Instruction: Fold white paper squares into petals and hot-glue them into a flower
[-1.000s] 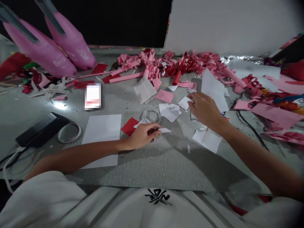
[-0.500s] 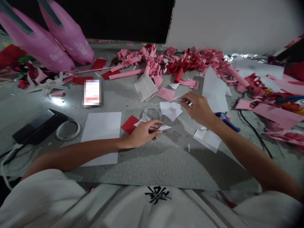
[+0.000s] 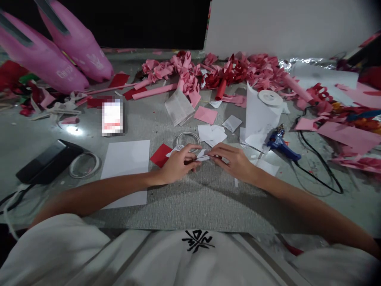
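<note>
My left hand (image 3: 178,163) and my right hand (image 3: 233,161) meet over the grey mat (image 3: 190,198), and both pinch a small white paper piece (image 3: 203,156) between their fingertips. A red paper square (image 3: 161,155) lies just left of my left hand. A clear tape ring (image 3: 188,140) sits right behind the hands. Small white paper scraps (image 3: 212,133) lie beyond it.
A white sheet (image 3: 126,169) lies left of my forearm, with a tape roll (image 3: 85,165) and a black phone (image 3: 47,159) further left. A blue glue gun (image 3: 281,143) with its cable is at the right. Pink and red paper flowers (image 3: 226,73) heap along the back. Pink shapes (image 3: 59,59) at far left.
My right hand has come back from the scraps behind the tape ring to the left hand and now pinches the same white piece. The glue gun has come into full sight.
</note>
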{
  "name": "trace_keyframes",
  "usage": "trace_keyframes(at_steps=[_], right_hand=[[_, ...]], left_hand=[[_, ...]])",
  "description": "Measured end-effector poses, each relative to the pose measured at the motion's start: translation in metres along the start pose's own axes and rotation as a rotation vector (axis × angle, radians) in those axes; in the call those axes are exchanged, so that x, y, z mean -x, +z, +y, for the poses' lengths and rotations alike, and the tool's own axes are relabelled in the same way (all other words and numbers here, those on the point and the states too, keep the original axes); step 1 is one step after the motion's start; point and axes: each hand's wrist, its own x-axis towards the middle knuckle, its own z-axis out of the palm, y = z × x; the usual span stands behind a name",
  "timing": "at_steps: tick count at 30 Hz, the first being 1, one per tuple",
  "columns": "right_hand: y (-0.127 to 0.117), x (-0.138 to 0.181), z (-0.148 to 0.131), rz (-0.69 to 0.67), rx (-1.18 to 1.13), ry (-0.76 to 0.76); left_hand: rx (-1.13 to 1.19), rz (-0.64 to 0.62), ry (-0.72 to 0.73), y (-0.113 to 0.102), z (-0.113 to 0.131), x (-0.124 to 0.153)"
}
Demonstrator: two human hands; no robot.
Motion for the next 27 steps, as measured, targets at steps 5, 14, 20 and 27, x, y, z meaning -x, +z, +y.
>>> trace_keyframes(at_steps=[5,14,20,27], right_hand=[[0.007,0.004,0.001,0.010,-0.033,-0.012],[0.021,0.008,0.002,0.108,-0.047,0.035],[0.026,0.009,0.004,0.144,-0.069,0.035],[0.018,0.001,0.004,0.054,-0.102,0.014]], left_hand=[[0.004,0.007,-0.005,0.000,0.000,0.001],[-0.013,0.049,0.034,0.001,0.000,0.001],[-0.092,0.108,0.104,-0.001,0.000,0.000],[0.008,0.143,0.104,-0.001,0.000,0.001]])
